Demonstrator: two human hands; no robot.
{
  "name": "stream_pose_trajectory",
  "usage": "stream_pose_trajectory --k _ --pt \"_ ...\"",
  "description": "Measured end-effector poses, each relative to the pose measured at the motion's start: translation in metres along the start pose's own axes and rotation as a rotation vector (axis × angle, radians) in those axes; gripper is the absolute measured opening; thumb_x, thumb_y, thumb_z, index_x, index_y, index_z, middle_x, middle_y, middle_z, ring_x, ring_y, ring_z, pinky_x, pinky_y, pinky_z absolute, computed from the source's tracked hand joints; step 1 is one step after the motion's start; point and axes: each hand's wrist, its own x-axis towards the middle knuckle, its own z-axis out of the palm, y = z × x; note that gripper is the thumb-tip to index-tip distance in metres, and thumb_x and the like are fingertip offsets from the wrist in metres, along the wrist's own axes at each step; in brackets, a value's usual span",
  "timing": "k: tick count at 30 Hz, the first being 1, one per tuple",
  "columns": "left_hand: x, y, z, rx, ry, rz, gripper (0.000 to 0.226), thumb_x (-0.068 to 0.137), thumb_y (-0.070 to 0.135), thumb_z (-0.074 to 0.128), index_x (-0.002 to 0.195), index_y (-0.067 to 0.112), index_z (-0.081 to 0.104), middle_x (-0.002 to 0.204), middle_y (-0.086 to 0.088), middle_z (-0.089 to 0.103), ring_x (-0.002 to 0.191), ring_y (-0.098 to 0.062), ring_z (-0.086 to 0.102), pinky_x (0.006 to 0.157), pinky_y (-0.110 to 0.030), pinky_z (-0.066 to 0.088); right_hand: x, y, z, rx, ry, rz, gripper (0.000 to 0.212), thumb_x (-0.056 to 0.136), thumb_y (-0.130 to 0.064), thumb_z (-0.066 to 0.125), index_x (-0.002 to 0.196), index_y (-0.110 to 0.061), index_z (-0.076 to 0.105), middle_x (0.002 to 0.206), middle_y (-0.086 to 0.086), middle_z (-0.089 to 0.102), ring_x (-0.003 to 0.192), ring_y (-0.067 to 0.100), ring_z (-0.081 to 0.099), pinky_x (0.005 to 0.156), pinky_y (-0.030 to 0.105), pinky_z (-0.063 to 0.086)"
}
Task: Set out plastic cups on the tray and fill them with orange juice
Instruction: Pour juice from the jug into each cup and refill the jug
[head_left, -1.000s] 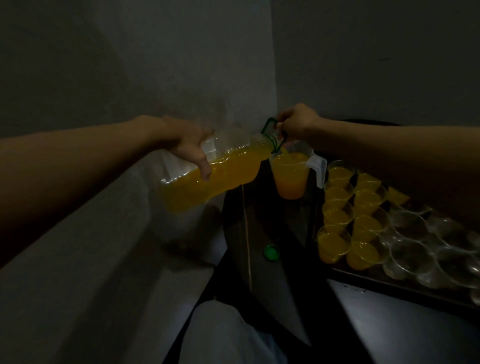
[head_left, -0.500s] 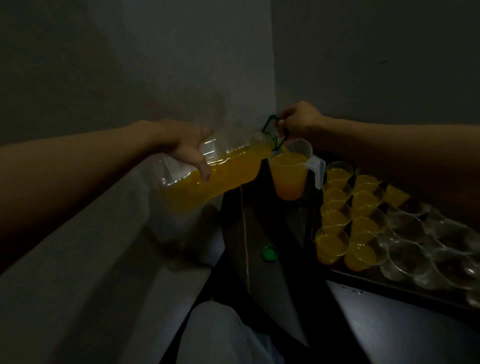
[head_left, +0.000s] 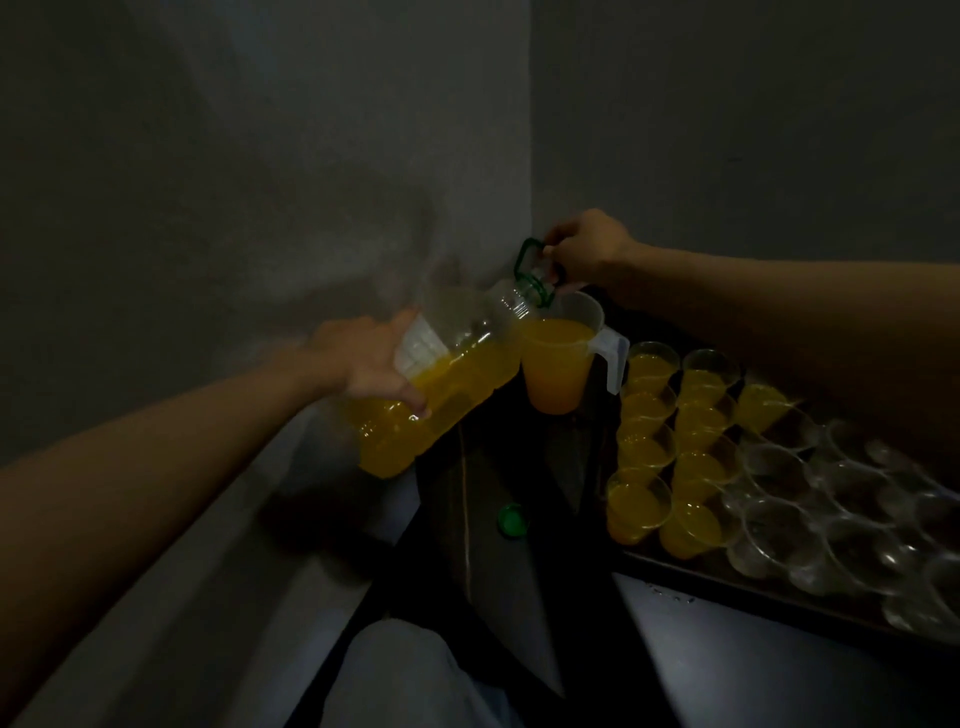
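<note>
1. Bottle (head_left: 457, 374) of orange juice hangs tilted, base low at the left and neck high at the right, with its mouth at the rim of the jug (head_left: 556, 369).
2. The left grip (head_left: 371, 364) is closed round the bottle's lower body. Its fingers are curled about the plastic, and one fingertip shows on the near side against the juice.
3. The right grip (head_left: 584, 249) is closed on the green loop handle (head_left: 524, 260) at the bottle's neck, fingers pinched round it, just above the jug's rim.
4. Juice fills the low part of the bottle, and the part toward the neck looks clear. Whether any is running into the jug cannot be told.
5. The jug stands upright on the dark tabletop (head_left: 483, 467), filled nearly to the rim, with its white handle turned toward the tray (head_left: 727, 578).
6. The tray lies just right of the jug, packed with cups that touch one another.
7. Filled cups (head_left: 636, 504) make up the two left columns, with one more at the far end of the third. Empty cups (head_left: 774, 519) take the rest.
8. A green cap (head_left: 511, 519) lies on the tabletop left of the tray, nearer than the jug and apart from it.
</note>
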Motion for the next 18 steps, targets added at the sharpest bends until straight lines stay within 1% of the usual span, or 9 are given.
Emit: stream_pose_trajectory --k 2,4,6,8,10,11,14,16,18 --pt "0.001 0.000 0.018 -0.051 0.039 -0.027 0.142 0.052 0.085 0.074 0.159 0.035 -0.005 0.144 -0.017 0.053 0.126 -0.038 0.056 0.098 -0.039 0.049 0.000 -0.004 0.001 -0.006 -0.001 -0.014 0.022 0.103 -0.009 0.051 0.114 0.000 0.067 0.079 0.012 0.064 0.076 0.022 0.066 0.078 0.038 0.062" --pt "0.001 0.001 0.037 -0.136 0.070 -0.039 0.145 0.048 0.085 0.074 0.158 0.036 -0.007 0.150 -0.017 0.048 0.131 -0.038 0.052 0.102 -0.042 0.048 -0.004 -0.010 0.002 -0.011 -0.010 -0.029 0.021 0.103 -0.009 0.051 0.113 -0.001 0.068 0.081 0.012 0.065 0.075 0.022 0.066 0.078 0.037 0.062" --pt "0.001 0.005 0.055 -0.235 0.108 -0.050 0.147 0.050 0.081 0.078 0.159 0.036 -0.009 0.158 -0.015 0.040 0.139 -0.038 0.045 0.108 -0.045 0.044 -0.007 -0.017 0.002 -0.017 -0.028 -0.044 0.020 0.103 -0.009 0.052 0.113 -0.003 0.067 0.089 0.017 0.068 0.081 0.025 0.069 0.079 0.038 0.062" --pt "0.001 0.012 0.069 -0.343 0.147 -0.054 0.145 0.055 0.073 0.084 0.160 0.033 -0.007 0.162 -0.011 0.033 0.143 -0.036 0.039 0.112 -0.044 0.040 -0.008 -0.024 0.001 -0.035 -0.039 -0.056 0.020 0.103 -0.010 0.052 0.113 -0.004 0.068 0.098 0.020 0.070 0.089 0.029 0.071 0.081 0.040 0.062" --pt "0.004 0.019 0.083 -0.473 0.174 -0.052 0.147 0.055 0.066 0.088 0.160 0.032 -0.008 0.164 -0.010 0.030 0.145 -0.035 0.037 0.113 -0.045 0.038 -0.010 -0.031 0.000 -0.052 -0.056 -0.063 0.019 0.103 -0.011 0.052 0.112 -0.007 0.068 0.096 0.019 0.070 0.085 0.026 0.070 0.081 0.041 0.062" --pt "0.006 0.023 0.089 -0.527 0.194 -0.053 0.149 0.053 0.067 0.089 0.160 0.033 -0.009 0.164 -0.010 0.029 0.145 -0.035 0.036 0.114 -0.047 0.038 -0.010 -0.034 0.001 -0.063 -0.063 -0.067 0.018 0.103 -0.012 0.052 0.111 -0.008 0.068 0.093 0.017 0.070 0.083 0.024 0.069 0.081 0.040 0.062" --pt "0.008 0.035 0.103 -0.640 0.252 -0.066 0.151 0.051 0.066 0.090 0.159 0.033 -0.010 0.165 -0.010 0.027 0.146 -0.035 0.035 0.116 -0.051 0.037 -0.012 -0.040 0.002 -0.099 -0.082 -0.102 0.018 0.103 -0.013 0.053 0.111 -0.009 0.069 0.089 0.013 0.069 0.079 0.019 0.068 0.078 0.034 0.062" --pt "0.009 0.045 0.111 -0.695 0.287 -0.081 0.149 0.054 0.062 0.092 0.159 0.032 -0.009 0.165 -0.011 0.026 0.147 -0.036 0.033 0.116 -0.053 0.036 -0.013 -0.044 0.003 -0.122 -0.087 -0.147 0.018 0.102 -0.014 0.054 0.110 -0.009 0.069 0.083 0.008 0.068 0.073 0.014 0.066 0.068 0.024 0.060" --pt "0.012 0.053 0.115 -0.756 0.324 -0.110 0.149 0.053 0.061 0.093 0.158 0.034 -0.010 0.164 -0.013 0.026 0.147 -0.036 0.032 0.115 -0.056 0.037 -0.013 -0.048 0.005 -0.137 -0.092 -0.196 0.017 0.102 -0.014 0.055 0.109 -0.009 0.070 0.077 0.006 0.066 0.068 0.011 0.063 0.060 0.019 0.055"
